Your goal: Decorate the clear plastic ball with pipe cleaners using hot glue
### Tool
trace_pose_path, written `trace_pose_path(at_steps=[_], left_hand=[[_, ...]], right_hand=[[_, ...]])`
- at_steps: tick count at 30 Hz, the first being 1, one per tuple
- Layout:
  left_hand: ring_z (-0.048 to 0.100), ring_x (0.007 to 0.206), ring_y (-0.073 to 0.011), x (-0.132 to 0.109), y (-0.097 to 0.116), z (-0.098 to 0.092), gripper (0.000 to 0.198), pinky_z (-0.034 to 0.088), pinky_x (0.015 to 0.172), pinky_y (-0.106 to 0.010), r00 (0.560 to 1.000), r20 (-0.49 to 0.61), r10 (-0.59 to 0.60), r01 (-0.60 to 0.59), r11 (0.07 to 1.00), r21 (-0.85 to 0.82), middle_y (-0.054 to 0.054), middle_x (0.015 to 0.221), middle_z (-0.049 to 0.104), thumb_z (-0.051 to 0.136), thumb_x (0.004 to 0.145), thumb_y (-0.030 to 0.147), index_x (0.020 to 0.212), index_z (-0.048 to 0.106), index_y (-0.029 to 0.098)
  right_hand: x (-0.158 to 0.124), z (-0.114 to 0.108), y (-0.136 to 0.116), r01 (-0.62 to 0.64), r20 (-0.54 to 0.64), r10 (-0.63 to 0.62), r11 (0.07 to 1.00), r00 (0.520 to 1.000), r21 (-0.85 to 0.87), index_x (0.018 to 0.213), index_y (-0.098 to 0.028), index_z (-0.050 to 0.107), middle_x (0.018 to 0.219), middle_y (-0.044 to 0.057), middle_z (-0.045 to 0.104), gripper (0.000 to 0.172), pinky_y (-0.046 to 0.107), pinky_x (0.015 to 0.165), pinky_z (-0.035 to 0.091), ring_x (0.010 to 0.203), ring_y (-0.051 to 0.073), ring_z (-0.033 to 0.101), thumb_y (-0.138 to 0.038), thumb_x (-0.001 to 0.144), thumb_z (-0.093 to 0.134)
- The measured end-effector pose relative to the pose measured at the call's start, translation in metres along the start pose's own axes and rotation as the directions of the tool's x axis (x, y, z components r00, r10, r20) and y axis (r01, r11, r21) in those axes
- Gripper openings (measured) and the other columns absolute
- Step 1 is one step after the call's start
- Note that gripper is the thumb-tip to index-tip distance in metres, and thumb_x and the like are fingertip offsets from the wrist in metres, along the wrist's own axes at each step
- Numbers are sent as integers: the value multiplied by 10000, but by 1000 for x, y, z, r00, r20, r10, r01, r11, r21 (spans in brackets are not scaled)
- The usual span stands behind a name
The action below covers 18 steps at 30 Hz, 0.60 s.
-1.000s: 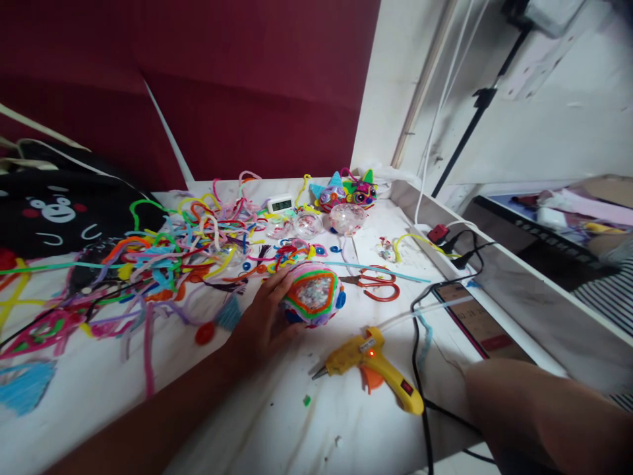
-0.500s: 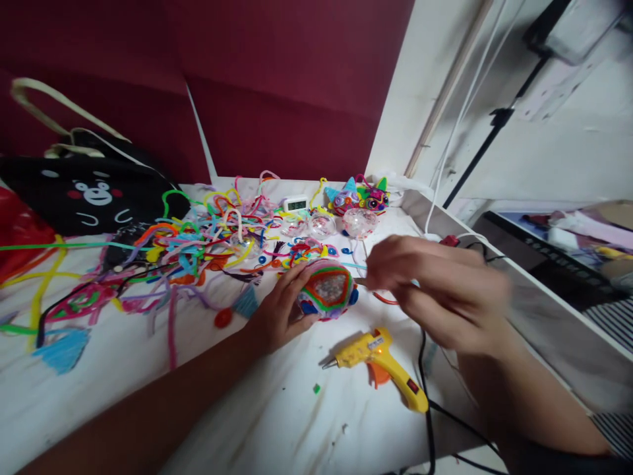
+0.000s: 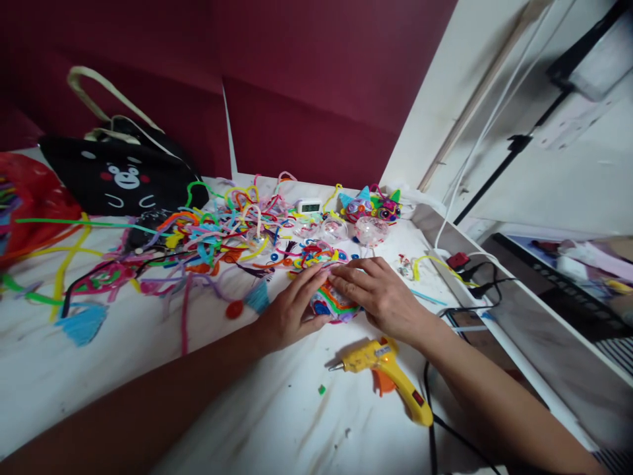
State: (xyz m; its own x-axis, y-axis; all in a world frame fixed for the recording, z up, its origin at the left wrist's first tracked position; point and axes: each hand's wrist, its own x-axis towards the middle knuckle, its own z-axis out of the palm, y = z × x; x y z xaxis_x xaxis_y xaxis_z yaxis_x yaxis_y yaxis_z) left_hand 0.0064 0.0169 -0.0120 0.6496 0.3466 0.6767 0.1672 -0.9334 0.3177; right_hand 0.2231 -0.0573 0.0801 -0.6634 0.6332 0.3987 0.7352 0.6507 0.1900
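A round ball covered in bands of coloured pipe cleaner (image 3: 341,305) rests on the white table between my hands. My left hand (image 3: 293,309) curls around its left side, thumb low at the front. On its top and right side lie the bent fingers of my right hand (image 3: 383,293), pressed against the covering. Both hands hide much of the ball. Just in front of it lies a yellow glue gun (image 3: 383,366) on its side, metal nozzle pointing left, with an orange trigger.
Tangled pipe cleaners (image 3: 222,224) spread over the left and back. Behind the ball are clear plastic half-shells (image 3: 372,231), a small digital clock (image 3: 309,206) and two decorated cat-like balls (image 3: 357,204). A black bag (image 3: 123,175) stands at the left; cables and a red plug (image 3: 458,261) lie right.
My right hand has come down and left from above the table onto the ball. The ball has turned, so its grey centre patch no longer shows. The view has shifted left.
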Motion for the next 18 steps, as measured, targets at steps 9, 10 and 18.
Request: trace_pose_path(at_steps=[9,10,18], left_hand=[[362,1442,-314,1,0,2,745,393,1159,-482,1000,16,6,-6,1000,-3,-206,1555,320,595,920,311,1541,203,190],[358,1444,-312,1,-1,2,741,391,1161,-481,1000,17,9,-9,1000,1,-208,1553,321,592,922,311,1540,204,186],[357,1447,-307,0,-2,0,734,394,1160,-475,1000,30,4,-4,1000,0,-191,1566,313,579,927,305,1545,200,196]], right_hand=[[-2,7,-2,-7,-60,6,1000,998,-23,1242,-90,622,1257,143,671,320,449,847,449,1105,284,529,-162,991,437],[-2,8,-2,-10,-63,8,1000,998,-25,1242,-90,622,1253,141,673,320,447,844,450,1102,283,529,-173,996,435],[-4,14,-6,-50,-77,47,998,996,-30,1266,-102,604,1224,137,683,329,442,828,453,1066,271,535,-228,1009,442]])
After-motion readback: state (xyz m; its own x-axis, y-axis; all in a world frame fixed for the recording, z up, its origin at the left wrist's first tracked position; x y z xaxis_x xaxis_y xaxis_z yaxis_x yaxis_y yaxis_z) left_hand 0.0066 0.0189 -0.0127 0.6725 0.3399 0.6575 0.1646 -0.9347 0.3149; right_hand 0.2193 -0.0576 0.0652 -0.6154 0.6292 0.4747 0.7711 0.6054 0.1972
